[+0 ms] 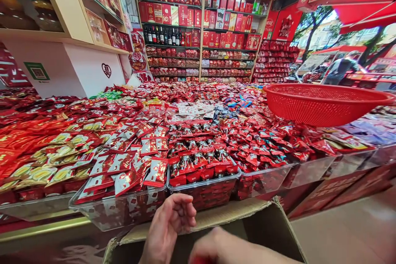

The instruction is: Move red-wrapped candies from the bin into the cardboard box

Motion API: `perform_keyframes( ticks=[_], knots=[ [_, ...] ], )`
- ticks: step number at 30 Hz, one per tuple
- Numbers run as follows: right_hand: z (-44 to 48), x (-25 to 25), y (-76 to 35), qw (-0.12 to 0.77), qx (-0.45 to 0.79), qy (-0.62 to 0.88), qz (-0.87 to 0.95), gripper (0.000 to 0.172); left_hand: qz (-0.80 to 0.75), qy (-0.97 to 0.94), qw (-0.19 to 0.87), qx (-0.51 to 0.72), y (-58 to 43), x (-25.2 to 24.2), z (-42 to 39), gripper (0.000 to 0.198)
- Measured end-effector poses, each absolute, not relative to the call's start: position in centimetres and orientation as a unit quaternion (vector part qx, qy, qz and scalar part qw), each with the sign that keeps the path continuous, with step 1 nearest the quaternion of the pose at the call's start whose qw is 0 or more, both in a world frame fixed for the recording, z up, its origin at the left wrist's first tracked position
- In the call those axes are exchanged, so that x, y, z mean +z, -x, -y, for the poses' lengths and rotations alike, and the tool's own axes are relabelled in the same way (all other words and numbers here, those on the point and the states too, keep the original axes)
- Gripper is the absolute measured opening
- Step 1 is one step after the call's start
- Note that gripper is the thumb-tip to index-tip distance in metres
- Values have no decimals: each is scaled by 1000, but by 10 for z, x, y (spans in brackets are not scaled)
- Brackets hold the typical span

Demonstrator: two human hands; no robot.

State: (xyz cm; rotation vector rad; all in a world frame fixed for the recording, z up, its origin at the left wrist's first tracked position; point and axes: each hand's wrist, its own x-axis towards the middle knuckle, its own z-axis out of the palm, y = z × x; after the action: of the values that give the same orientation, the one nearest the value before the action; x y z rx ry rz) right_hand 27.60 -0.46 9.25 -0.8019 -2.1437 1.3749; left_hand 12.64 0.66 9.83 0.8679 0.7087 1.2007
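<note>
My left hand point(173, 222) is raised over the near rim of an open cardboard box point(266, 227). Its fingers are loosely curled, and nothing shows in the cupped palm. Beside it, my right hand point(213, 245) is bent down over the box, blurred, with its fingers mostly hidden. A bit of red shows beneath it, too blurred to name. Just beyond the box stands a clear plastic bin point(204, 192) of red and black snack packets point(198, 159). To its left, another bin holds red and white packets point(123, 165).
Heaps of wrapped packets cover the long counter. A red plastic basket point(315, 105) rests on them at the right. Shelves point(202, 29) of bottles and red boxes line the back. A cabinet point(74, 45) juts in at left. Outside, a person point(340, 68) stands.
</note>
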Motion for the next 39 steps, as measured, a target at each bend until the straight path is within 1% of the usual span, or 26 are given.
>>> perform_keyframes(
  ticks=[2, 3, 5, 8, 11, 13, 15, 19, 21, 23, 24, 26, 28, 31, 35, 37, 39],
  knots=[
    [-2, 104, -282, 350, 509, 346, 706, 27, -315, -399, 670, 541, -125, 98, -7, 51],
    [-4, 108, -282, 407, 499, 375, 666, 29, -334, -420, 652, 536, -126, 97, -8, 51],
    [-7, 110, -279, 469, 484, 397, 623, 34, -392, -475, 596, 515, -131, 95, -8, 45],
    [-12, 103, -271, 486, 433, 425, 629, 39, -472, -528, 504, 494, -140, 94, -7, 38],
    [-15, 94, -266, 497, 324, 448, 669, 39, -513, -540, 443, 499, -145, 92, -5, 42],
    [-16, 89, -264, 514, 267, 453, 677, 38, -519, -548, 428, 497, -146, 90, -4, 45],
    [-15, 86, -263, 531, 245, 450, 675, 38, -516, -548, 431, 497, -145, 89, -4, 47],
    [-13, 86, -269, 541, 216, 436, 686, 39, -510, -529, 485, 474, -145, 92, -4, 47],
    [-13, 86, -276, 544, 172, 411, 711, 33, -503, -513, 519, 463, -144, 95, -4, 48],
    [-14, 85, -283, 548, 125, 365, 742, 22, -481, -487, 560, 467, -142, 99, -4, 52],
    [-14, 84, -287, 549, 108, 338, 757, 22, -464, -470, 584, 473, -141, 101, -4, 55],
    [-13, 83, -291, 545, 97, 295, 779, 32, -422, -438, 623, 491, -137, 103, -6, 52],
    [-10, 84, -292, 546, 121, 271, 783, 38, -392, -410, 652, 503, -133, 104, -8, 41],
    [-7, 88, -289, 565, 204, 273, 752, 35, -387, -383, 670, 505, -130, 104, -11, 24],
    [-7, 90, -285, 594, 350, 345, 637, 27, -398, -404, 622, 539, -132, 100, -12, 21],
    [-9, 89, -284, 583, 454, 380, 557, 26, -398, -411, 610, 547, -133, 97, -13, 22],
    [-10, 88, -282, 553, 539, 393, 499, 30, -399, -412, 603, 555, -134, 95, -14, 24]
  ],
)
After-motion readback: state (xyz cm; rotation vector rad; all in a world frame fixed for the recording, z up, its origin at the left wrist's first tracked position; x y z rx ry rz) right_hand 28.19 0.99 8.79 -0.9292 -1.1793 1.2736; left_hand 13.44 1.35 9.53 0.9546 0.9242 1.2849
